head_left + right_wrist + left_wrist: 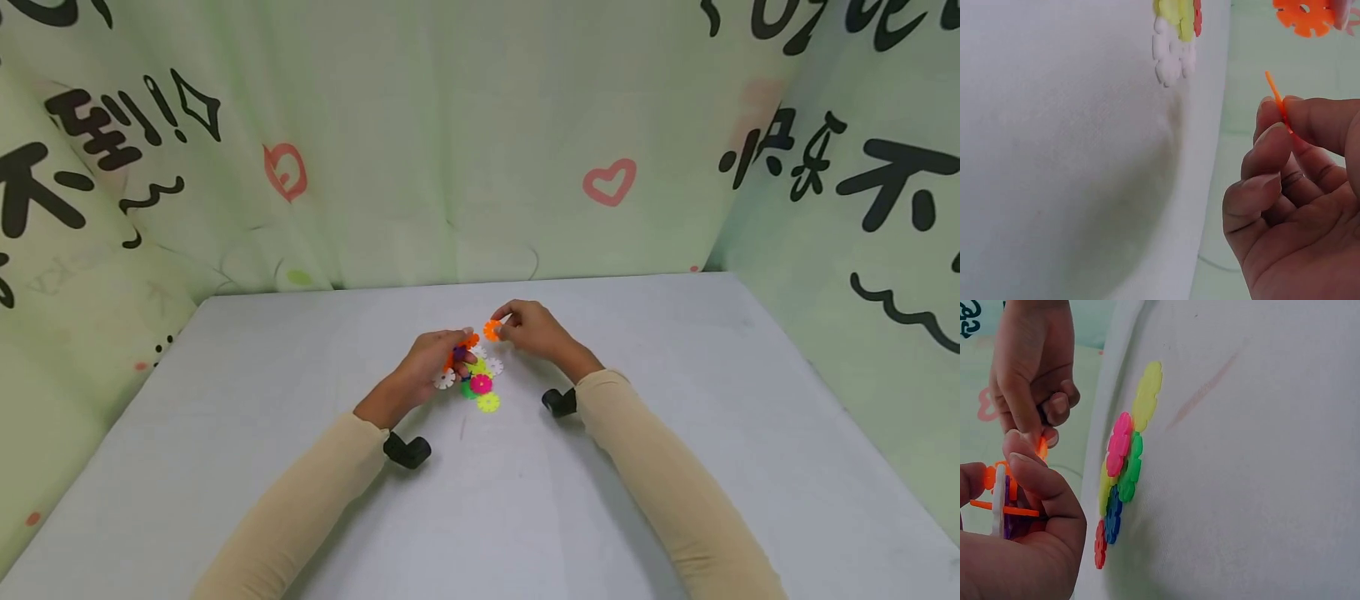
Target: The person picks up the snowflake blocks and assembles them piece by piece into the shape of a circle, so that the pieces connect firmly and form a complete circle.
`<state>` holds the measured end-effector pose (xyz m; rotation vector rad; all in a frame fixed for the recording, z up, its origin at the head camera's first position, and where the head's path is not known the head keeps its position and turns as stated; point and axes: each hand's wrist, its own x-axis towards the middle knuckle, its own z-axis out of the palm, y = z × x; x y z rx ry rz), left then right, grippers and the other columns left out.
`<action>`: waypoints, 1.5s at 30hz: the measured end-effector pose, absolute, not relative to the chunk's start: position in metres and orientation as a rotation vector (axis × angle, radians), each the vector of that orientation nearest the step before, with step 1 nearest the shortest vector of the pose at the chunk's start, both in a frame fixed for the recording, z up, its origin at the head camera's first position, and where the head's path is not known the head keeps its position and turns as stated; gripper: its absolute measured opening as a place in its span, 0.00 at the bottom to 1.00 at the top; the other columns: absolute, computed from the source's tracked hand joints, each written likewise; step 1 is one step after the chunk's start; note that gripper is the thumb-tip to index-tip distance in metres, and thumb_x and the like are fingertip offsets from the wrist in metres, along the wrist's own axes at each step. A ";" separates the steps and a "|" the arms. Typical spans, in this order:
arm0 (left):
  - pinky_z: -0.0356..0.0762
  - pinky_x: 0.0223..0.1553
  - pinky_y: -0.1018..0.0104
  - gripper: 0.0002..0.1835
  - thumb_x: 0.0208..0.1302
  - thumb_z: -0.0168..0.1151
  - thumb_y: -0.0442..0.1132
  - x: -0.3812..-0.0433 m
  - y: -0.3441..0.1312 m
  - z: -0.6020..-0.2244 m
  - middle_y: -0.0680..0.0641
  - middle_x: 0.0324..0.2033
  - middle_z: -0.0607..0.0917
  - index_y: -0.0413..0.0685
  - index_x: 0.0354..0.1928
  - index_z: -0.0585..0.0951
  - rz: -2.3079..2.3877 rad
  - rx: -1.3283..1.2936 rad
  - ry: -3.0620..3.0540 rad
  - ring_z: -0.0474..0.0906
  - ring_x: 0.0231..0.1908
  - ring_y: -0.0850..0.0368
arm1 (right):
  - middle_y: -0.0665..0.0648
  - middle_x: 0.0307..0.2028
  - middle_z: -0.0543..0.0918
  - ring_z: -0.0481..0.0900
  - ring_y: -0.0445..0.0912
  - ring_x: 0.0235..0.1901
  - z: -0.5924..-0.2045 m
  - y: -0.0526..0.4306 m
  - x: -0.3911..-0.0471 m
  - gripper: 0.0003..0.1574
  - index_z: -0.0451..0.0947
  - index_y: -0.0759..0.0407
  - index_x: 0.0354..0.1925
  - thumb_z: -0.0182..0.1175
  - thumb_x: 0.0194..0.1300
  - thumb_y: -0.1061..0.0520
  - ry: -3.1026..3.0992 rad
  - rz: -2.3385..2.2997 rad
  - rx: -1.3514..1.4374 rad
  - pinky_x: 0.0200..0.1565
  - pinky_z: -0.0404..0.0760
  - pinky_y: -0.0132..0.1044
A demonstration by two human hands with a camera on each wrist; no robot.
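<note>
In the head view my left hand (429, 360) grips a cluster of notched plastic snowflake discs. Orange, purple and a white disc (445, 379) are slotted together in it; the left wrist view has the white disc edge-on, crossed by an orange disc (982, 505). Just to the right, my right hand (536, 330) pinches a single orange disc (492, 330) between thumb and fingers, edge-on in the right wrist view. Below both hands, loose discs lie on the table: yellow (1148, 397), pink (1119, 445), green (1130, 467), blue (1113, 515), red (1100, 544) and white (1168, 59).
A white-covered table (480, 517) spreads under both arms. Pale green curtains (450, 150) with black lettering and pink hearts stand behind it and along both sides. Dark wrist cameras (407, 451) hang below the cuffs, close over the tabletop.
</note>
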<state>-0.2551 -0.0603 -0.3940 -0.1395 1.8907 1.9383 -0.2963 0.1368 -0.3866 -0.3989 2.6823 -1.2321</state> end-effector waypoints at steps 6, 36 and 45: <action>0.74 0.26 0.73 0.25 0.71 0.56 0.51 -0.254 -0.059 -0.395 0.47 0.31 0.78 0.36 0.56 0.75 1.942 -0.146 1.870 0.72 0.24 0.57 | 0.65 0.34 0.82 0.72 0.49 0.25 -0.384 0.141 -0.288 0.16 0.76 0.62 0.52 0.57 0.67 0.60 2.606 -1.363 -0.407 0.30 0.71 0.36; 0.74 0.29 0.72 0.24 0.71 0.56 0.50 -0.250 -0.064 -0.397 0.46 0.29 0.79 0.34 0.54 0.76 1.934 -0.139 1.871 0.73 0.25 0.58 | 0.58 0.44 0.82 0.77 0.51 0.42 -0.386 0.136 -0.274 0.22 0.77 0.63 0.59 0.55 0.67 0.64 2.314 -1.551 -0.396 0.48 0.79 0.45; 0.74 0.28 0.72 0.22 0.73 0.53 0.49 -0.251 -0.062 -0.397 0.46 0.29 0.78 0.35 0.54 0.76 1.954 -0.134 1.846 0.72 0.25 0.58 | 0.62 0.41 0.82 0.77 0.57 0.41 -0.388 0.135 -0.272 0.22 0.77 0.63 0.59 0.56 0.68 0.64 2.284 -1.615 -0.367 0.46 0.78 0.45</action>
